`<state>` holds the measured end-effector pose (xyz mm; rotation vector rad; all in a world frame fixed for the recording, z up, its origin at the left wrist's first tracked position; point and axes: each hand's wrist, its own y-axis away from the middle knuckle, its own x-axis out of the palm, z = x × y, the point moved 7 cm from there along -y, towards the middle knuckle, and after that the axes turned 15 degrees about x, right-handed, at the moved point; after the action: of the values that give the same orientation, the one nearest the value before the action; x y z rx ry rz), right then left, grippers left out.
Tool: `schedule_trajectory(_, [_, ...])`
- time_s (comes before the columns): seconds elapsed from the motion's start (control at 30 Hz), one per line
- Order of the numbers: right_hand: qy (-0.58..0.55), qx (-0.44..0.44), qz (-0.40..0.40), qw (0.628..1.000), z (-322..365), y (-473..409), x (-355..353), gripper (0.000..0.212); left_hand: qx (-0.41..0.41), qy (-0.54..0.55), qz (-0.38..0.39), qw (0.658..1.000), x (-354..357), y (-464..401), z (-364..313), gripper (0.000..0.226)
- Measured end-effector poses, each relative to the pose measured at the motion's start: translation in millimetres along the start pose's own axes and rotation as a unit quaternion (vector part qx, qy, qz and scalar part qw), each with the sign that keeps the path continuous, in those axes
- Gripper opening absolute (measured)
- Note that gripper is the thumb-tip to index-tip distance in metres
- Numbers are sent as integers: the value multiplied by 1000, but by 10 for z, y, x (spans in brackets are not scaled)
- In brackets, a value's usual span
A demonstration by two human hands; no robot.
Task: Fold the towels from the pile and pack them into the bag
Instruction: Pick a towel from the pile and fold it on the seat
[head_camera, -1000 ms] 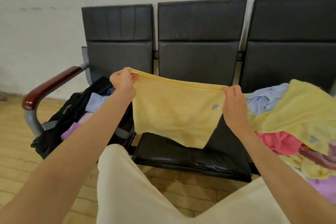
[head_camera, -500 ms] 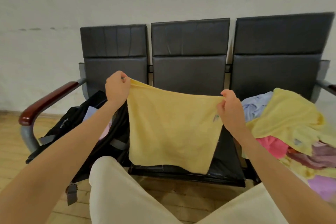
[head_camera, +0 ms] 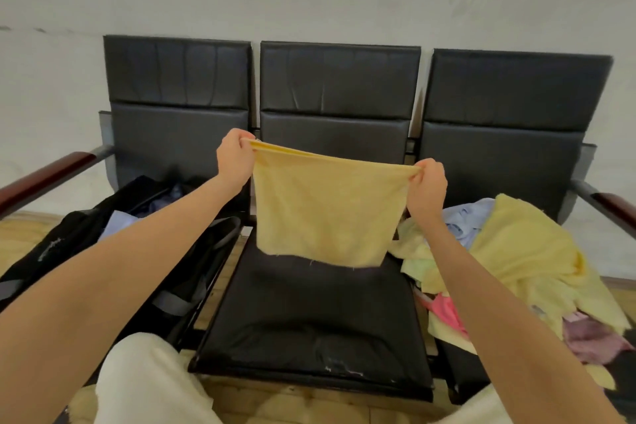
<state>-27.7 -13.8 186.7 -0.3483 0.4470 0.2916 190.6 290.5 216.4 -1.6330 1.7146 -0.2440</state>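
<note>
yellow towel (head_camera: 323,213) hangs spread in the air at frame centre, above the middle seat (head_camera: 309,320) of the black three-seat bench (head_camera: 509,93), its top edge stretched taut; left hand (head_camera: 234,158) pinches the top corner at 10 o'clock from the towel's middle, right hand (head_camera: 426,188) pinches the other top corner at 2 o'clock, fingers of both curled on the cloth. black bag (head_camera: 69,244) lies open on the seat at 9 o'clock with pale blue cloth (head_camera: 115,222) showing inside it, and the pile of towels (head_camera: 523,258), yellow, blue, pink and purple, sits on the seat at 3 o'clock. cream trouser legs (head_camera: 151,385) show at 6 o'clock.
</note>
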Motion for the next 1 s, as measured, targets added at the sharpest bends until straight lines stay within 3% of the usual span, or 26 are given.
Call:
schedule_trajectory(0.23, [-56, -76, -20, 995, -315, 259, 62, 19, -16, 34, 30, 999, 171, 301, 351, 19])
schedule_trajectory(0.4, [-6, -61, 44, 997, -988, 727, 360, 29, -106, 21, 69, 992, 288, 1025, 1020, 17])
schedule_trajectory(0.5, [66, -40, 113, 991, -1435, 1025, 583, 19, -175, -38, 156, 971, 360, 1590, 1489, 19])
schedule_trajectory(0.6, [108, 7, 214, 971, -1820, 1391, 730, 23, -206, -115, 289, 928, 333, 2128, 1756, 18])
schedule_trajectory(0.73, [121, 76, 278, 950, -2110, 1747, 706, 21, -88, -220, 452, 860, 201, 2468, 1749, 16])
schedule_trajectory(1.0, [114, 131, 343, 923, -2201, 1900, 638, 26, 16, -420, 567, 708, 113, 2641, 1704, 14])
